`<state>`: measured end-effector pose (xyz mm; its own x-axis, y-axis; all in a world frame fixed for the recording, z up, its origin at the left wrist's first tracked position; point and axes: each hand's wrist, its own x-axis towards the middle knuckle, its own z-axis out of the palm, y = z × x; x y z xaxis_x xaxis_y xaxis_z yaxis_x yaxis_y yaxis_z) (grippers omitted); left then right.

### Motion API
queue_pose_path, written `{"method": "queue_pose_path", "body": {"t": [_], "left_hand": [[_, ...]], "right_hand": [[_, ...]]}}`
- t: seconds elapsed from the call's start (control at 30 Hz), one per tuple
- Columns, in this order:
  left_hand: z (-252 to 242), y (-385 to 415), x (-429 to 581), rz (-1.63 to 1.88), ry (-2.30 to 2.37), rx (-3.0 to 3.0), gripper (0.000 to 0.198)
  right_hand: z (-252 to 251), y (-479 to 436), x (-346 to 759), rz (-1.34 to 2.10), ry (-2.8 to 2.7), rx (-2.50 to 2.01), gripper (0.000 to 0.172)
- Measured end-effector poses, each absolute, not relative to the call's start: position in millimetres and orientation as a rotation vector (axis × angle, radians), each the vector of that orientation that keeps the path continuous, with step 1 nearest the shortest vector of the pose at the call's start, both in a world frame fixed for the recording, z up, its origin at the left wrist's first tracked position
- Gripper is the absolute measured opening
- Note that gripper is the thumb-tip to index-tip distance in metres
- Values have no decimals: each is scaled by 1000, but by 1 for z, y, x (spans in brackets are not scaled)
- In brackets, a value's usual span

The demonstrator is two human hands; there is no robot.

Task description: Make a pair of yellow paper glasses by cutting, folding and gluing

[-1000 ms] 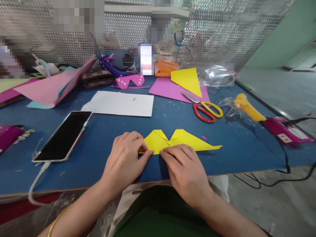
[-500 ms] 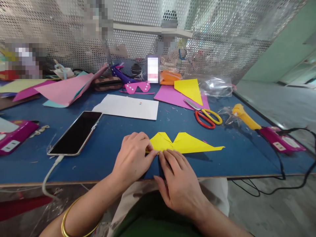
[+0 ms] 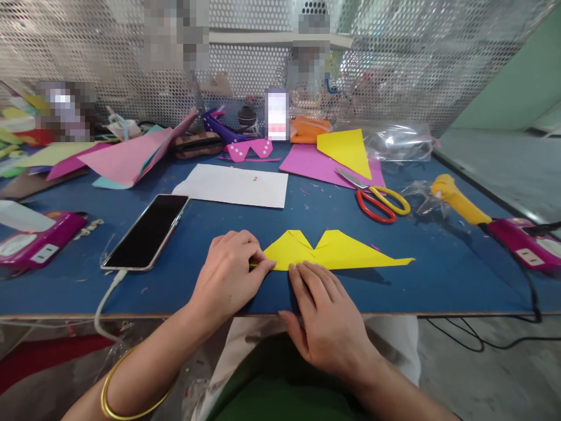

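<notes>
A yellow folded paper (image 3: 346,250) with a V-shaped notch in its far edge lies at the near side of the blue table. My left hand (image 3: 234,272) pinches its left end between thumb and fingers, hiding that tip. Along the near edge, my right hand (image 3: 326,316) rests its stretched fingertips on the paper, thumb held apart. The paper's thin right tip lifts slightly and throws a shadow. Beyond it is a white sheet (image 3: 239,186). Scissors (image 3: 379,199) with one red and one yellow handle lie to the right, partly on a purple sheet (image 3: 307,166).
A phone (image 3: 146,232) with a white cable lies left, beside a magenta power strip (image 3: 44,240). At right sits a yellow glue gun (image 3: 460,199) with another magenta strip (image 3: 526,242). Pink paper glasses (image 3: 249,150), coloured sheets (image 3: 131,155) and a yellow piece (image 3: 348,152) lie farther back, before a perforated metal screen (image 3: 249,70).
My left hand has slid a little leftward along the paper's near edge, widening the gap to my right hand. The whole view has shifted slightly; the paper stays in place.
</notes>
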<state>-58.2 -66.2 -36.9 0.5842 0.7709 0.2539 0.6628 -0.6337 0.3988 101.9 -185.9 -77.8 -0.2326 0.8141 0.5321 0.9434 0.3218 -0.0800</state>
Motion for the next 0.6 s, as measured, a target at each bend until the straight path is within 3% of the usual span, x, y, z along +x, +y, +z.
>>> {"method": "queue_pose_path", "body": {"t": [0.6], "left_hand": [[-40,-62,-63,589,1163,2517,24]], "right_hand": [[-68,-176,86,-233,-2097,-1558,48]]}}
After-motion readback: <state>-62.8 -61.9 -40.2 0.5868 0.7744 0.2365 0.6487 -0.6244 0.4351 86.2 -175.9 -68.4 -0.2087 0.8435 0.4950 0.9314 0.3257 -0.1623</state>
